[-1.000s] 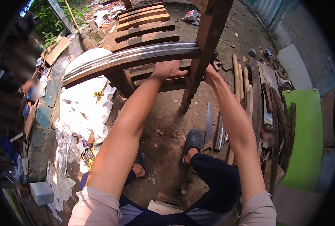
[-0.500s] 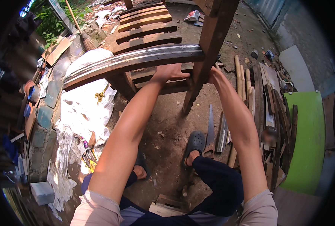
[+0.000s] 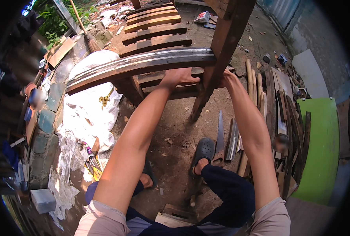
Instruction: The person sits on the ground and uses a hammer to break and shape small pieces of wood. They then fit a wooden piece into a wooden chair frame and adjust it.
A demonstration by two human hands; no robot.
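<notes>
A slatted wooden bench (image 3: 155, 44) of dark brown timber reaches away from me, tilted, with a pale-striped curved rail (image 3: 143, 65) across its near side. Beneath that rail, my left hand (image 3: 179, 76) is closed on the bench frame, its thumb pointing at the thick upright post (image 3: 223, 41). My right hand (image 3: 224, 78) reaches round the post's right side at about the same height and is pressed against it. The post hides most of its fingers. Whether a small part sits between the hands cannot be seen.
A handsaw (image 3: 220, 137) lies on the dirt by my right shoe (image 3: 205, 151), beside a striped wood offcut (image 3: 232, 139). Timber and poles (image 3: 275, 114) are piled at right, near a green panel (image 3: 318, 145). White sacking (image 3: 90, 114) covers the left side; a broom (image 3: 91, 42) stands behind.
The bench's post and my right hand appear shifted slightly to the right. Both hands keep their places on the bench.
</notes>
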